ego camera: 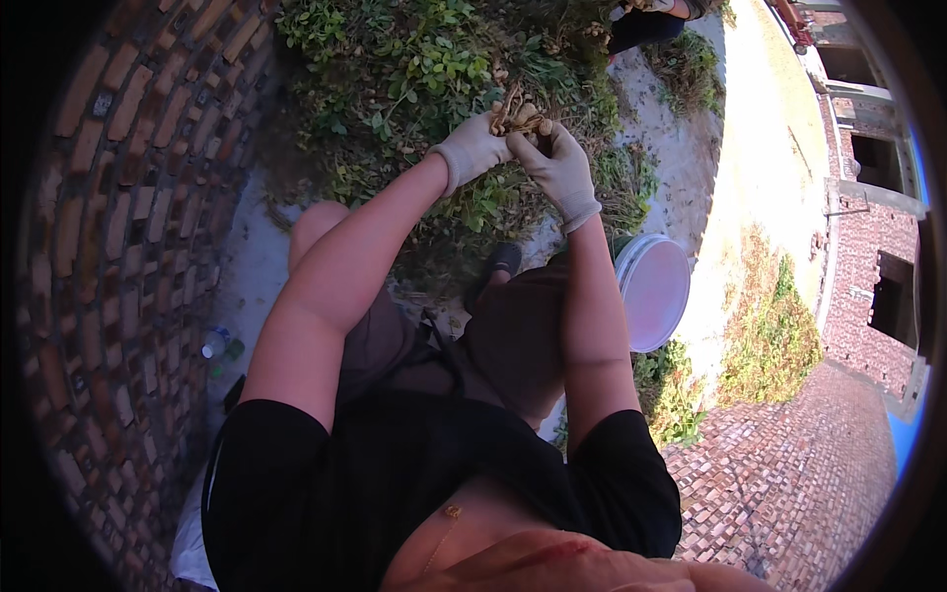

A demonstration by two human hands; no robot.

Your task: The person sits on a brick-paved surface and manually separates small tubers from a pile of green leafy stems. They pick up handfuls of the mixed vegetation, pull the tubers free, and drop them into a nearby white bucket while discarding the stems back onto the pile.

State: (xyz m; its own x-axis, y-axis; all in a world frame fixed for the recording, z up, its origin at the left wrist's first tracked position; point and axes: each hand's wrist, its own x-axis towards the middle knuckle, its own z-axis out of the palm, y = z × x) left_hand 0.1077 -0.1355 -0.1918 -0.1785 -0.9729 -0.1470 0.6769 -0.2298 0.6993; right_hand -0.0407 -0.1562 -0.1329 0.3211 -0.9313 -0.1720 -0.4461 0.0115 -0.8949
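Observation:
Both hands wear pale knit work gloves and meet over a heap of green peanut plants [436, 74]. My left hand [477, 152] grips a bunch of peanut pods with roots [521, 117] from the left side. On the other side of the same bunch, the thumb and fingers of my right hand [555, 166] close on a pod. The pods are tan and cluster among dry, stringy roots. Leaves and stems of the heap spread beneath both hands; more pods show among them.
A round bucket with a pale top [655, 292] stands beside my right knee. A brick wall [126, 222] rises close on the left, with a plastic bottle [214, 342] near its foot. Another person's gloved hand [655, 6] shows at the top. More plants [773, 333] lie on sunlit ground.

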